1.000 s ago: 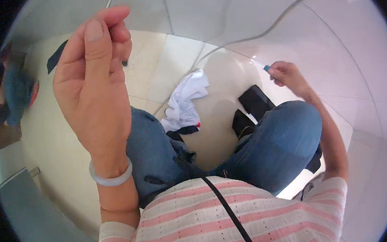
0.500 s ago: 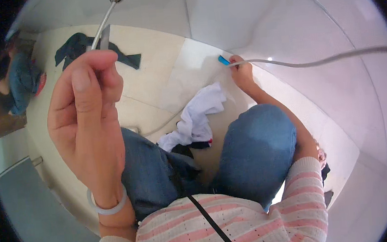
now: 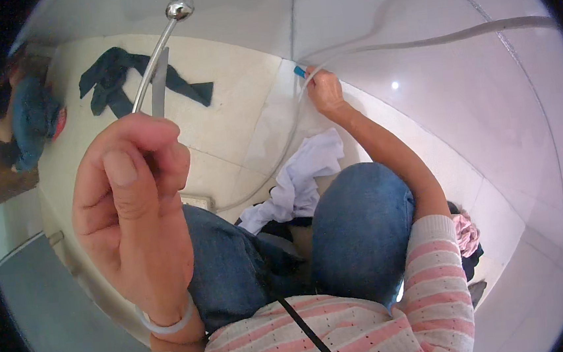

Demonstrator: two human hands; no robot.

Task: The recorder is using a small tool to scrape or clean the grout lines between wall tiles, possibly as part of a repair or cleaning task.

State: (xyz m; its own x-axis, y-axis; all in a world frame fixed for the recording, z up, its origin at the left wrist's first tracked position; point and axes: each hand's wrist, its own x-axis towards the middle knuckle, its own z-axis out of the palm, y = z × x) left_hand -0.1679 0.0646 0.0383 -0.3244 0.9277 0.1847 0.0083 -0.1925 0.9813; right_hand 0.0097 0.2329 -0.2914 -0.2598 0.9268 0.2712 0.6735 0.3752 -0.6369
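Raised close in front of me, my left hand (image 3: 139, 200) is closed round a slim shiny metal rod (image 3: 155, 63). The rod leans up and to the right and ends in a polished ball. Beside it a flat grey metal strip (image 3: 161, 86) sticks up from the same fist; whether the two are joined is hidden. My right hand (image 3: 326, 93) reaches far out to the foot of the grey wall, its fingers closed on a small blue object (image 3: 300, 71) whose kind I cannot make out. A grey cable (image 3: 384, 47) passes beside these fingers.
White cloth (image 3: 302, 181) lies between my knees, next to a pale box (image 3: 197, 201) where the cable ends. Dark green cloth (image 3: 111, 64) is spread at the far left. Another person (image 3: 32, 119) sits beyond it. Pink and dark cloth (image 3: 466, 234) lies by my right elbow.
My right hand has moved farther away and left along the wall's foot with the blue object. The cable has shifted and hangs differently. My left hand and the rod appear lower in view.
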